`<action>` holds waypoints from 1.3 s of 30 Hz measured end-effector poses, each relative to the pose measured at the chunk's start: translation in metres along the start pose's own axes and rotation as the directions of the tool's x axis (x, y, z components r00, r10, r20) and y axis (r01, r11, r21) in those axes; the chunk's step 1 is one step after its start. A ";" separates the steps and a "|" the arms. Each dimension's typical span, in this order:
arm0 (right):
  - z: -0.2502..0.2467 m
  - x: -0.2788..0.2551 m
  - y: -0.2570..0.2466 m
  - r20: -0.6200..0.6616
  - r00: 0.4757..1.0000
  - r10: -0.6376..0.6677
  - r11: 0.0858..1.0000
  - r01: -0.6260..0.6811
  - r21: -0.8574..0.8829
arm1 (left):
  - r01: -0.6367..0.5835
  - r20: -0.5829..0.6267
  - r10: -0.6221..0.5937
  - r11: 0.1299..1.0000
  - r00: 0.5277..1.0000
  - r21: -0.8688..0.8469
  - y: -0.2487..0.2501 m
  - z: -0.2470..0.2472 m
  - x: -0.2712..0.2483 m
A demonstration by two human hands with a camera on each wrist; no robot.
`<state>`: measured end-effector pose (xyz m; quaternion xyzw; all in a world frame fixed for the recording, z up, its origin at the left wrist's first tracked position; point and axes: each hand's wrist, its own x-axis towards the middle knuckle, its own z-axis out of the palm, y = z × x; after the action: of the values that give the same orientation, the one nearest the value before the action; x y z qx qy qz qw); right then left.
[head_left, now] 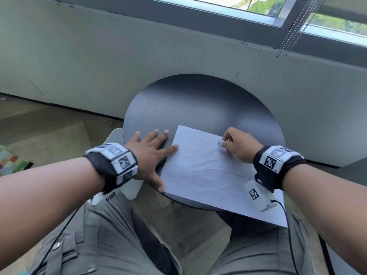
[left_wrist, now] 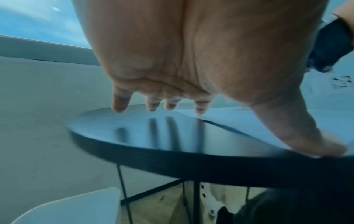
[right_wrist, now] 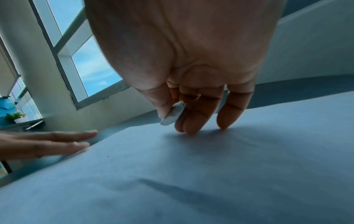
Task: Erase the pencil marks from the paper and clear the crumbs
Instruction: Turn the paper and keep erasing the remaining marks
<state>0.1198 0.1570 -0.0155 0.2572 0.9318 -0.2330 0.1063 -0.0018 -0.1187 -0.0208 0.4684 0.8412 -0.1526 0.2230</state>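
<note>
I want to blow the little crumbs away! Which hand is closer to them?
Left, but only just. The crumbs dot the paper's far part between both hands; the left hand touches the paper's left edge, the right hand holds the eraser.

Your head cam looks steeply down at the round table [head_left: 198,108] and paper [head_left: 206,171]. Each wrist cam sits under its palm, close, facing the fingertips. Left one's blurry, probably table-edge height. All three share the tabletop.
</note>
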 end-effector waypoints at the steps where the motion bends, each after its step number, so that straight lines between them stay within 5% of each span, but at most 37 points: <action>1: 0.001 -0.001 0.006 0.011 1.000 0.016 1.000 -0.016 0.021 | 0.059 -0.019 -0.059 0.998 0.998 -0.031 -0.010 0.001 -0.007; 4: 0.016 -0.005 0.009 -0.001 0.998 0.063 0.983 -0.062 0.171 | 0.295 -0.095 -0.320 0.932 0.943 -0.211 -0.037 0.010 -0.027; 8: 0.022 -0.010 -0.007 0.027 0.998 0.062 0.884 -0.068 0.462 | 0.434 0.000 -0.564 0.635 0.826 -0.640 -0.043 0.023 -0.048; 11: 0.002 -0.006 0.000 -0.005 0.996 0.094 0.846 -0.077 0.527 | 0.423 0.222 -0.452 0.410 0.864 -0.808 -0.019 0.029 -0.052; 13: -0.017 0.000 0.016 -0.121 0.977 0.176 0.894 -0.107 0.435 | 0.456 0.301 -0.394 0.397 0.868 -0.796 0.000 0.032 -0.053; 17: -0.030 0.005 0.042 -0.115 0.963 0.242 0.957 -0.218 0.190 | 0.468 0.299 -0.424 0.380 0.855 -0.798 0.018 0.040 -0.046; 20: -0.026 0.006 0.046 -0.182 0.967 0.178 0.983 -0.182 -0.006 | 0.434 0.340 -0.394 0.176 0.854 -0.884 0.014 0.049 -0.047; 23: -0.021 -0.002 0.040 -0.218 0.972 0.086 0.996 -0.086 0.010 | 0.363 0.336 -0.374 0.001 0.864 -0.932 0.005 0.045 -0.060; 26: -0.015 -0.012 0.023 -0.186 0.982 -0.040 0.998 0.050 0.049 | 0.239 0.123 -0.551 0.144 0.826 -0.960 -0.017 0.043 -0.064; 28: -0.014 -0.016 0.007 -0.115 0.991 -0.074 0.981 0.093 0.172 | 0.158 -0.028 -0.585 0.265 0.811 -0.951 -0.028 0.033 -0.067; 30: -0.017 -0.017 -0.008 -0.048 0.995 -0.086 0.943 0.097 0.319 | 0.032 -0.146 -0.573 0.288 0.807 -0.957 -0.033 0.016 -0.069; 35: -0.050 -0.022 -0.030 0.004 0.996 -0.091 0.850 0.075 0.522 | -0.382 -0.388 -0.535 0.129 0.750 -0.915 -0.032 -0.044 -0.072; 39: -0.084 -0.041 -0.046 -0.150 0.957 -0.248 0.790 0.289 0.540 | -0.569 -0.489 -0.584 0.056 0.648 -0.820 -0.023 -0.076 -0.075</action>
<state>0.1231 0.1458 0.0881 0.1500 0.8534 -0.4976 -0.0405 -0.0045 -0.1486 0.0839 0.1836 0.7003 0.6825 0.1002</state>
